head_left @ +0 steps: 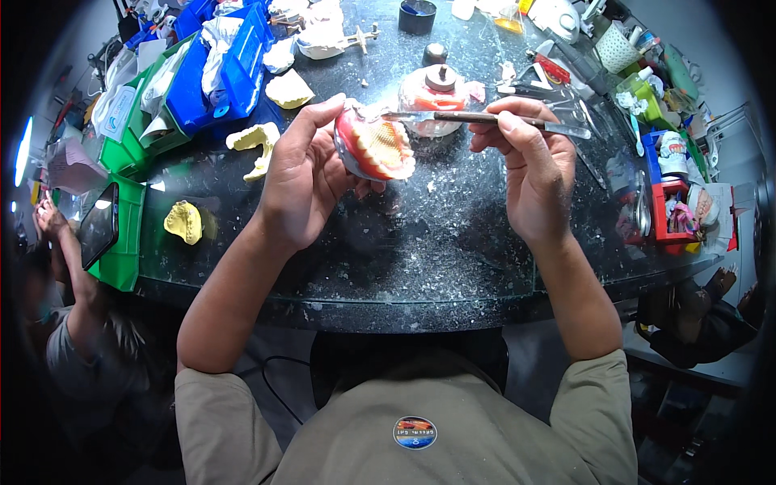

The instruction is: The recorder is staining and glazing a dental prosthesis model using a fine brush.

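Note:
My left hand (297, 182) is closed around a wax denture set-up (356, 145), pink at the rim with a row of pale teeth and a gold-coloured mesh inside. Between the thumb and fingers of my right hand (537, 178) is a wax knife (465, 117), lying nearly level. Its left tip meets the upper edge of the denture. Just behind stands a round glass vessel with a metal neck (440, 78), which looks like a spirit lamp, with orange-red showing in it. Some fingertips of my left hand are hidden behind the denture.
Yellow plaster casts (183, 222) and a U-shaped cast (257, 145) lie left of my hands. Blue bins (246, 61) and a green tray (125, 242) line the left side. Red-handled pliers (554, 71) and metal tools lie at right, near a red box (671, 214). People sit at both sides.

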`<state>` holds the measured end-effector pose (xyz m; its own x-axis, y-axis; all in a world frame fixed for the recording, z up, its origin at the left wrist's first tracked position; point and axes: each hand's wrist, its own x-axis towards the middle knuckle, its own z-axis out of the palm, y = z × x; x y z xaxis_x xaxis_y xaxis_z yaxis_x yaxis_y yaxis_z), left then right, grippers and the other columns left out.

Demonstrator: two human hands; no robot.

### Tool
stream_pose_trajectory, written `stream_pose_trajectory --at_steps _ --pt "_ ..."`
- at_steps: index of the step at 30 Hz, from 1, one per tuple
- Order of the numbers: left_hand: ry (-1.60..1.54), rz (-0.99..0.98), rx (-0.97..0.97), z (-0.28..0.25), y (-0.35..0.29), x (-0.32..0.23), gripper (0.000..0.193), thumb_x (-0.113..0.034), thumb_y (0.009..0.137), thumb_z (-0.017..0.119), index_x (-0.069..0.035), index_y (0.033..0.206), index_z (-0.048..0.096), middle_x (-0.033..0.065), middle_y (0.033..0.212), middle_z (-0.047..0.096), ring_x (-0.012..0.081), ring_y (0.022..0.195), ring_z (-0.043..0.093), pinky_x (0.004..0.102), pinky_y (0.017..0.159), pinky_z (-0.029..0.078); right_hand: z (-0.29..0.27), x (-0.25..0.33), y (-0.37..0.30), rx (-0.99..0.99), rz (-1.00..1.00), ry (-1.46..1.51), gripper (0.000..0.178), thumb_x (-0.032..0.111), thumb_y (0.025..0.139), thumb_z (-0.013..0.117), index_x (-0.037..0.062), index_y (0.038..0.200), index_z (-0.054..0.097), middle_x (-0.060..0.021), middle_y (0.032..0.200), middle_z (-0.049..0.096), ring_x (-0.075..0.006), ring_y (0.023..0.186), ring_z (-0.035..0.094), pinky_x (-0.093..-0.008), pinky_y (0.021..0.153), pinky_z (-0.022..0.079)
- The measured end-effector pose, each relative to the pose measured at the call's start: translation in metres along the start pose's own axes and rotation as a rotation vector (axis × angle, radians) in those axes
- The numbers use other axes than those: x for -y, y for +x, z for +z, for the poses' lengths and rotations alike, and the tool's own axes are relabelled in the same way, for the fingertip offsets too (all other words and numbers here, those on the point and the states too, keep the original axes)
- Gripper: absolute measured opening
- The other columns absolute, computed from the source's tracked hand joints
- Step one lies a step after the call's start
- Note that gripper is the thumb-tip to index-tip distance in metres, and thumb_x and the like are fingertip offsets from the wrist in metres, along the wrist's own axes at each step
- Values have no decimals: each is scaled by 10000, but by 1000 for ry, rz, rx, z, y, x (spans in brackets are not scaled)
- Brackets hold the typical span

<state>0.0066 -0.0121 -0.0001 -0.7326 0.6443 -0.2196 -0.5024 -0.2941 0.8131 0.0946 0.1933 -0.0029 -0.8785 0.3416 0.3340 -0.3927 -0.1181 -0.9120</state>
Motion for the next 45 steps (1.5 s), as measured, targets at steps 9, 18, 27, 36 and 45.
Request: stream_pose_trajectory --at_steps 9,18,27,36,45 --pt "37 22 17 1 -1 -1 489 -411 939 308 -4 1030 564 91 879 656 138 708 611 252 636 446 5 3 -6 48 -102 -79 113 5 862 542 -20 967 577 -99 908 625 -119 785 606 -265 741 498" --pt "17 4 23 2 -2 -2 496 -407 941 304 5 1043 561 100 890 657 143 735 615 255 648 451 7 5 -9 55 -150 -158 113 -22 852 548 -43 959 577 -104 946 609 -120 794 608 -246 742 506" --pt "9 13 12 2 -2 -4 492 -411 935 339 11 1067 555 110 923 654 153 761 622 255 664 455 8 5 -8 48 -169 -168 117 -32 842 552 -45 955 579 -94 924 607 -118 785 605 -238 723 501" --pt "3 16 -2 4 -4 -4 497 -407 940 336 22 1055 559 108 912 656 153 750 624 249 670 459 6 6 -10 85 -181 -197 114 -45 839 547 -52 949 573 -94 915 606 -115 774 598 -233 727 492" --pt "28 33 -4 4 -3 -5 492 -414 941 339 19 1025 559 106 878 655 151 721 625 239 658 467 6 7 -11 89 -267 -292 130 -55 825 555 -47 952 578 -86 902 606 -106 766 591 -235 730 478"
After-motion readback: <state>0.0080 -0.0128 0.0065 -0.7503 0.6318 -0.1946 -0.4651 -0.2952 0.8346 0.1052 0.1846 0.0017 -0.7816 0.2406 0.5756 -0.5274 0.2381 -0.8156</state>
